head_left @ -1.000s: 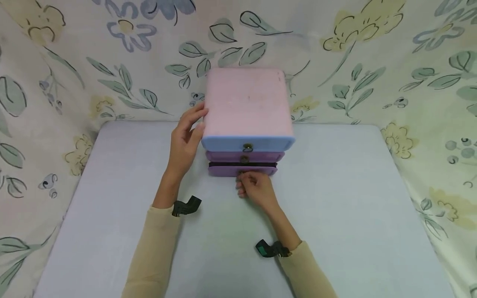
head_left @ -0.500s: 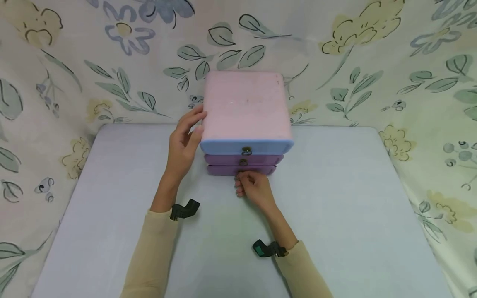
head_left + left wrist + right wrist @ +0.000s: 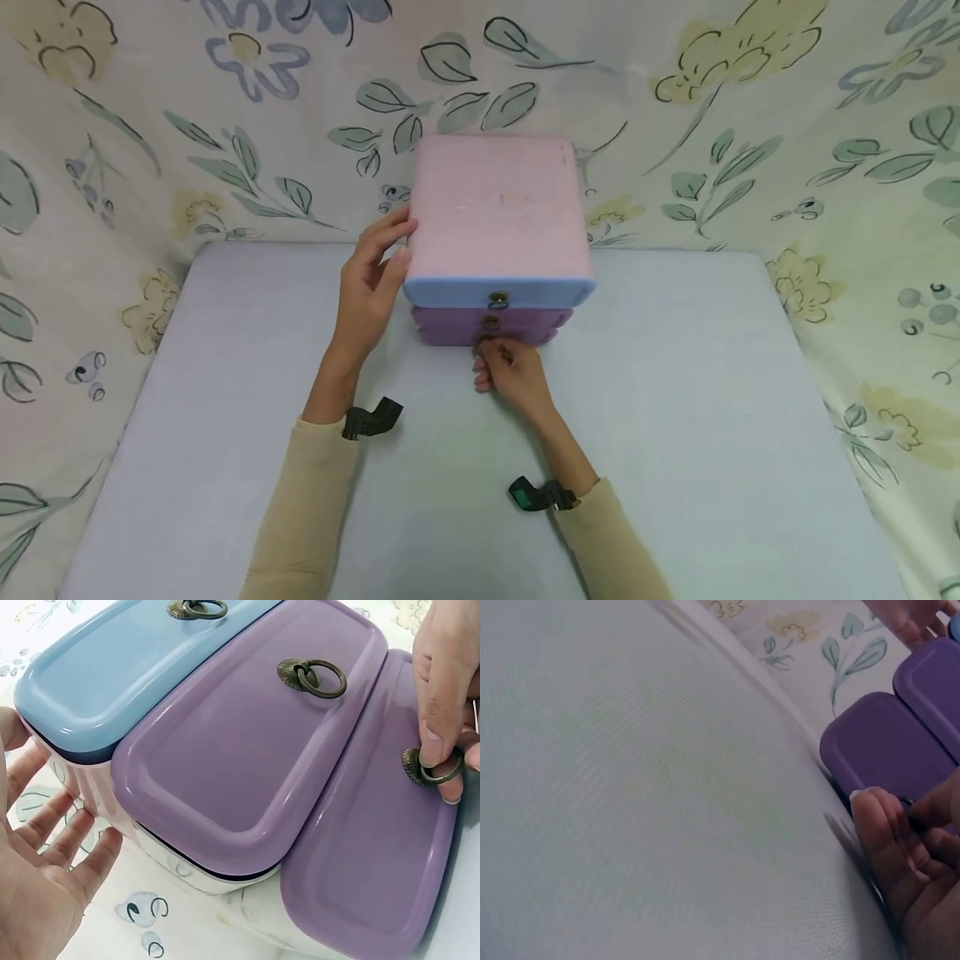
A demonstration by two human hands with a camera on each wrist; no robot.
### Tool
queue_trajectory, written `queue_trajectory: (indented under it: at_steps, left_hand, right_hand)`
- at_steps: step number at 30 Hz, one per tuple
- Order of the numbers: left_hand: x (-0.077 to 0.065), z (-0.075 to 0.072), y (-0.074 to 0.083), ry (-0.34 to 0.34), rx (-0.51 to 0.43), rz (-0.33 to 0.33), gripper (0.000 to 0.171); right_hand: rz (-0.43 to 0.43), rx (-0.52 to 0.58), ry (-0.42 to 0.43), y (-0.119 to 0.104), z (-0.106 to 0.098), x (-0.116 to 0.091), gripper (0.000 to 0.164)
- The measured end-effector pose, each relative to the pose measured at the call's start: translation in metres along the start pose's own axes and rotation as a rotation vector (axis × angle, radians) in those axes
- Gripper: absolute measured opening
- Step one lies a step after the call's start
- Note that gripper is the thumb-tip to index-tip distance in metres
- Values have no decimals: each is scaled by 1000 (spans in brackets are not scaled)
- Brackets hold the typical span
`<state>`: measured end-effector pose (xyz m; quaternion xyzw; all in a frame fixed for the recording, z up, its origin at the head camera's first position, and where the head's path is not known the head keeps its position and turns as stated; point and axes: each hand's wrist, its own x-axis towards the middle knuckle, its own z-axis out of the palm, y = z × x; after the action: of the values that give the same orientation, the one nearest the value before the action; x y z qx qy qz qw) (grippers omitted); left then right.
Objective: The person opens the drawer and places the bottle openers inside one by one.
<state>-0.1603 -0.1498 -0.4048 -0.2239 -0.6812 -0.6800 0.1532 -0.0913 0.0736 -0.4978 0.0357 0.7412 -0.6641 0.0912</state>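
A small chest of drawers [image 3: 501, 208] with a pink top stands at the table's back edge. Its top drawer front [image 3: 112, 675] is light blue; the middle drawer front [image 3: 225, 742] and bottom drawer front [image 3: 367, 832] are purple, each with a bronze ring pull. My left hand [image 3: 367, 292] rests against the chest's left side, fingers extended and spread in the left wrist view. With thumb and fingers, my right hand [image 3: 517, 375] pinches the ring pull [image 3: 412, 766] of the bottom drawer, whose front sits close in under the middle one.
A white table [image 3: 675, 417] spreads around the chest. Behind it hangs a floral cloth [image 3: 300, 142], which also runs along both sides. Each wrist carries a black camera mount, one on the left wrist [image 3: 372, 418] and one on the right [image 3: 542, 496].
The bottom drawer has moved back into the chest, and the dark gap above its front is gone. My right hand went in slightly with it; my left hand stayed on the side.
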Motion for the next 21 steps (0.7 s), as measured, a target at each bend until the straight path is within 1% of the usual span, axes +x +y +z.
queue_trajectory:
  at_steps: [3,7,15,18,21]
  left_hand:
    - [-1,-2,1,-1,7,-8,41]
    - [-2,-4,1,7,11,-4,41]
    - [-1,1,0,-6,-6,0,42]
    - [-1,4,-1,-15,-3,0,41]
    - [-1,6,-2,-16,13,4,40]
  right_hand:
    - [7,7,-10,0,4,-1,27]
    - [8,-10,-37,0,5,-1,27]
    - [3,-95,-71,-1,-7,-5,28]
    - [-19,-190,-94,-5,-15,-9,28]
    - [-81,-363,-133,-11,-24,-13,27]
